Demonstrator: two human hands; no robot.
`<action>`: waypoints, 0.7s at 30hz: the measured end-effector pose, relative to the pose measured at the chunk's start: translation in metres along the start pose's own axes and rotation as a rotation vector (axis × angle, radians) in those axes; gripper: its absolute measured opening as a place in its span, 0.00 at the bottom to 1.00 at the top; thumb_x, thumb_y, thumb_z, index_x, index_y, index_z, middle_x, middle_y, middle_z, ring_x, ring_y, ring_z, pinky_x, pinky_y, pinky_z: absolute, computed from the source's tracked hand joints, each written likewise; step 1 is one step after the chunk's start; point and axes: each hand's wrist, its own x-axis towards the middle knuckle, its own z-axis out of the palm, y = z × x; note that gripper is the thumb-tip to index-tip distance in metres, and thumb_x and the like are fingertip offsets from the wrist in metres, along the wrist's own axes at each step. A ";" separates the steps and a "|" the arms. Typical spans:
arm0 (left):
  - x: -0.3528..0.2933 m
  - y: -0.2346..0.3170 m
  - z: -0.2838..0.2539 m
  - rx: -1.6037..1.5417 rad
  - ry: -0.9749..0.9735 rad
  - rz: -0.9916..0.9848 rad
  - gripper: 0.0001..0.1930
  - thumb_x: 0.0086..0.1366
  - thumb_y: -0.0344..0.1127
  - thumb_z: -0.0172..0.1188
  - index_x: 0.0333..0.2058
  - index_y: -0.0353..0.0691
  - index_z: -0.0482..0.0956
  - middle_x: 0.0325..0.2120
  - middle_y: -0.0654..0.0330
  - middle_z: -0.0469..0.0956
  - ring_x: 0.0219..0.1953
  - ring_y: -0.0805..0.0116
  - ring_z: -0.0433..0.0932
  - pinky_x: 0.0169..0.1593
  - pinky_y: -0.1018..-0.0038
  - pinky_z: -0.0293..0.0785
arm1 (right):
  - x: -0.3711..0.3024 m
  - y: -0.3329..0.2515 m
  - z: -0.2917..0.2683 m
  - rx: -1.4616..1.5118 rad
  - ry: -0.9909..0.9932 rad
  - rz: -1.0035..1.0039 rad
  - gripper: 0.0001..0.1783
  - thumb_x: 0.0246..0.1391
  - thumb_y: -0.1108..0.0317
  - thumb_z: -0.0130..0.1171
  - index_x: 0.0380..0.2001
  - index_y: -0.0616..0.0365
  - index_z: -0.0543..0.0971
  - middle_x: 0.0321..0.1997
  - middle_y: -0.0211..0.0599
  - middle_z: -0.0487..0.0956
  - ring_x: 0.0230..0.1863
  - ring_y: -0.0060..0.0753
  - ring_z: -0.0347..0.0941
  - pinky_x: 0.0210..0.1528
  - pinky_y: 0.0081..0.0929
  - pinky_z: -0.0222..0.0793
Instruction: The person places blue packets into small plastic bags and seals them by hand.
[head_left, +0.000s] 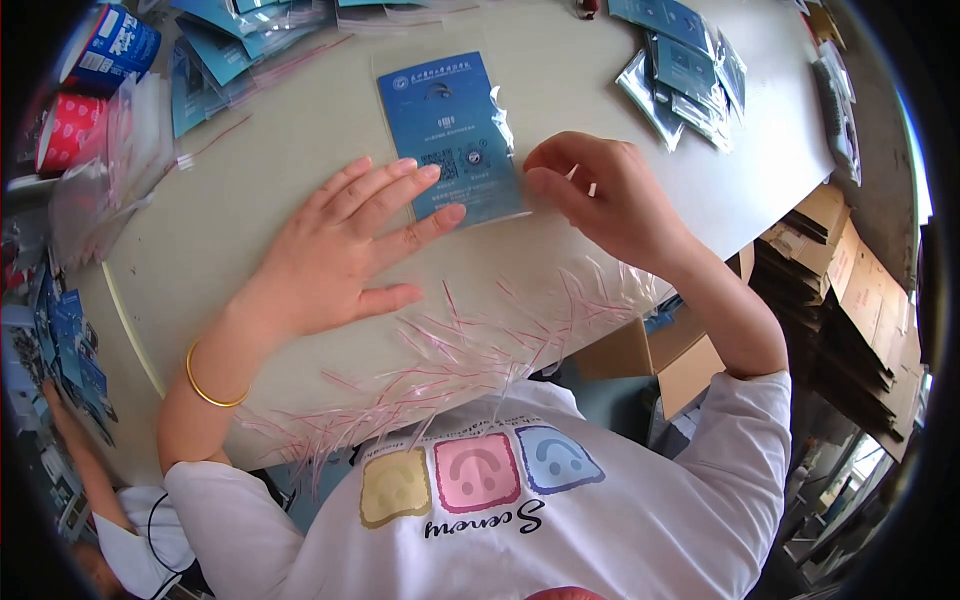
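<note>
A blue printed card (448,125) in a clear plastic bag lies flat on the table before me. My left hand (350,235) is open, fingers spread, with its fingertips over the lower left part of the bagged card. At the bag's right edge, my right hand (610,195) is closed, thumb and index finger drawn together in a pinch. What sits between those fingertips, if anything, is too blurred to make out.
Thin clear strips with red lines (450,350) litter the table's near edge. Bagged blue cards (685,75) are piled far right. Clear bags (120,160) and a red patterned tub (70,132) stand left. Cardboard boxes (850,280) are stacked right. Another person's arm (85,450) shows lower left.
</note>
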 end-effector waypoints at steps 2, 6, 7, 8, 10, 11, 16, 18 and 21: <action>0.004 -0.001 0.001 0.028 0.003 0.018 0.35 0.63 0.54 0.63 0.69 0.59 0.69 0.71 0.58 0.60 0.71 0.56 0.60 0.75 0.54 0.51 | 0.011 0.009 0.002 0.080 -0.027 -0.015 0.08 0.64 0.68 0.61 0.38 0.64 0.80 0.28 0.30 0.81 0.26 0.18 0.73 0.29 0.20 0.70; 0.021 -0.004 -0.017 -0.020 0.174 0.089 0.29 0.62 0.49 0.65 0.63 0.56 0.77 0.62 0.56 0.70 0.64 0.55 0.69 0.70 0.53 0.61 | 0.010 0.006 -0.013 0.431 -0.228 0.191 0.08 0.65 0.68 0.61 0.39 0.61 0.76 0.29 0.27 0.81 0.28 0.17 0.80 0.26 0.17 0.71; 0.031 -0.006 -0.024 -0.033 0.303 0.090 0.27 0.61 0.45 0.67 0.60 0.54 0.80 0.58 0.55 0.74 0.60 0.54 0.72 0.66 0.53 0.66 | 0.005 0.012 -0.020 0.547 -0.108 0.095 0.07 0.64 0.68 0.61 0.40 0.60 0.76 0.29 0.28 0.82 0.28 0.19 0.80 0.25 0.17 0.70; 0.047 -0.014 -0.032 0.011 0.424 0.084 0.24 0.61 0.42 0.67 0.57 0.51 0.81 0.56 0.55 0.76 0.58 0.53 0.75 0.63 0.55 0.70 | -0.001 0.021 -0.028 0.662 0.013 0.001 0.08 0.64 0.68 0.62 0.41 0.59 0.76 0.29 0.29 0.83 0.27 0.20 0.81 0.24 0.18 0.70; 0.093 -0.040 -0.044 0.052 0.597 0.049 0.20 0.62 0.36 0.66 0.54 0.46 0.83 0.54 0.56 0.78 0.55 0.52 0.77 0.59 0.59 0.75 | -0.007 0.043 -0.053 0.786 0.256 -0.089 0.10 0.63 0.70 0.63 0.44 0.57 0.74 0.30 0.29 0.83 0.27 0.19 0.81 0.25 0.16 0.70; 0.119 -0.056 -0.047 0.048 0.648 0.018 0.18 0.63 0.34 0.65 0.53 0.44 0.83 0.54 0.56 0.79 0.55 0.52 0.77 0.58 0.61 0.76 | -0.011 0.054 -0.066 0.770 0.362 -0.107 0.10 0.63 0.70 0.63 0.45 0.57 0.74 0.30 0.30 0.83 0.27 0.18 0.80 0.25 0.16 0.70; 0.201 -0.102 -0.058 0.091 0.423 -0.293 0.28 0.63 0.37 0.63 0.63 0.42 0.75 0.65 0.47 0.70 0.66 0.49 0.69 0.68 0.59 0.66 | -0.012 0.085 -0.108 0.649 0.700 -0.079 0.14 0.63 0.67 0.64 0.50 0.57 0.77 0.31 0.32 0.82 0.27 0.20 0.79 0.29 0.19 0.73; 0.211 -0.116 -0.042 0.250 0.270 -0.373 0.14 0.69 0.40 0.59 0.51 0.48 0.84 0.50 0.57 0.82 0.53 0.55 0.81 0.55 0.62 0.78 | -0.011 0.090 -0.119 0.085 0.636 0.138 0.13 0.63 0.64 0.64 0.48 0.55 0.80 0.33 0.33 0.83 0.30 0.24 0.80 0.33 0.24 0.74; 0.198 -0.107 -0.038 0.339 0.239 -0.285 0.11 0.69 0.43 0.59 0.41 0.47 0.86 0.40 0.59 0.86 0.46 0.57 0.84 0.49 0.62 0.81 | -0.025 0.079 -0.097 -0.516 0.721 0.129 0.10 0.61 0.60 0.65 0.42 0.52 0.84 0.42 0.29 0.84 0.32 0.29 0.77 0.37 0.27 0.74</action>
